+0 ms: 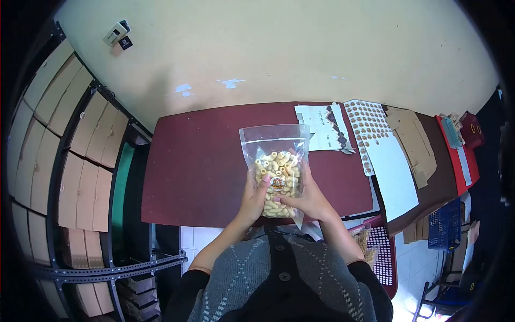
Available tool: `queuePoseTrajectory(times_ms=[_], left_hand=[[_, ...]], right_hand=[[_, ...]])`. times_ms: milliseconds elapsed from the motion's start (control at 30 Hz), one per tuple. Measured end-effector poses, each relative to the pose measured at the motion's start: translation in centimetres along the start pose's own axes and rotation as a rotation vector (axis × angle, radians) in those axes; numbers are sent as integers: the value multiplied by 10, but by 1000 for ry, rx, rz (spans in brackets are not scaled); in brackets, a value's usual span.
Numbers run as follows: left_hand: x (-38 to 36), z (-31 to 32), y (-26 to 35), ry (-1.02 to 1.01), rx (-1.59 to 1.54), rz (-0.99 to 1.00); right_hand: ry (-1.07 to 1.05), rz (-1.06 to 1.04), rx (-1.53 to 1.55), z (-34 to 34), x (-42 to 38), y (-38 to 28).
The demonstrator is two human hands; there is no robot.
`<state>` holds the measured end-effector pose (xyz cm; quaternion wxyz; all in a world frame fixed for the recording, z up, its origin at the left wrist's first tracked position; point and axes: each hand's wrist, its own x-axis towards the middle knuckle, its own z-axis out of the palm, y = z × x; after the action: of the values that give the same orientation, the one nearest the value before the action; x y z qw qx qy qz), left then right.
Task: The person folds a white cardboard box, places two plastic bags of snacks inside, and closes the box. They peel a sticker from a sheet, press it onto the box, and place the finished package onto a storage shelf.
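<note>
A clear zip pouch of pale, curved macaroni-like snacks (278, 161) is held upright in front of me, above the near part of the dark red table (198, 161). A round logo sticker (277, 184) is on its front. My left hand (256, 196) grips the pouch's left side, its thumb lying on the front near the sticker. On the right side, my right hand (307, 196) grips it too, its thumb across the front below the sticker. The fingers behind the pouch are hidden.
Printed papers (324, 129) and a sheet of round stickers (369, 129) lie at the table's right, beside flat cardboard (410, 139). A maroon basket (394, 268) with filled bags stands below. A blue basket (445, 225) is further right. Shelves of boxes (86, 188) line the left.
</note>
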<state>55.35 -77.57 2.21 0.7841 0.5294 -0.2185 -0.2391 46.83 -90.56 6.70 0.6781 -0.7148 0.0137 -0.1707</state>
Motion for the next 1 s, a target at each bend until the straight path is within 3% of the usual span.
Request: queuePoseTrajectory(times_ms=[67, 133, 267, 333, 400, 467, 533, 567, 667, 733, 800, 833, 867, 967, 1000], left_hand=[[-1, 0, 1, -7, 61, 43], [-4, -1, 2, -1, 141, 72], [-7, -7, 2, -12, 233, 106], [-8, -12, 4, -88, 209, 58], [-7, -14, 10, -193, 278, 38], [-6, -17, 8, -296, 344, 15], [-1, -12, 4, -212, 205, 171], [-1, -10, 3, -74, 104, 133], [9, -17, 12, -65, 72, -20], [11, -16, 18, -65, 83, -2], [11, -24, 28, -197, 159, -6], [18, -36, 28, -395, 250, 97], [18, -40, 30, -397, 248, 97], [16, -40, 38, -486, 118, -174], [16, -34, 35, -483, 119, -174]], right_hand=[[5, 24, 88, 0, 2, 6], [82, 220, 272, 1, 6, 9], [55, 15, 20, 1, 4, 8], [185, -77, -59, 3, 5, 5], [302, 154, 321, -7, 6, -6], [392, 166, 416, -15, 6, 16], [332, 153, 254, -14, 2, 12], [336, 157, 254, -11, 0, 9], [200, 155, 102, -6, -5, 4], [100, 197, 77, -15, -9, 5], [41, 189, 2, -25, -12, 2], [-14, 208, 31, -29, -14, -4], [-69, 225, 58, -33, -16, -7], [-42, 240, 41, -39, -22, -5], [14, 221, 46, -39, -22, -4]])
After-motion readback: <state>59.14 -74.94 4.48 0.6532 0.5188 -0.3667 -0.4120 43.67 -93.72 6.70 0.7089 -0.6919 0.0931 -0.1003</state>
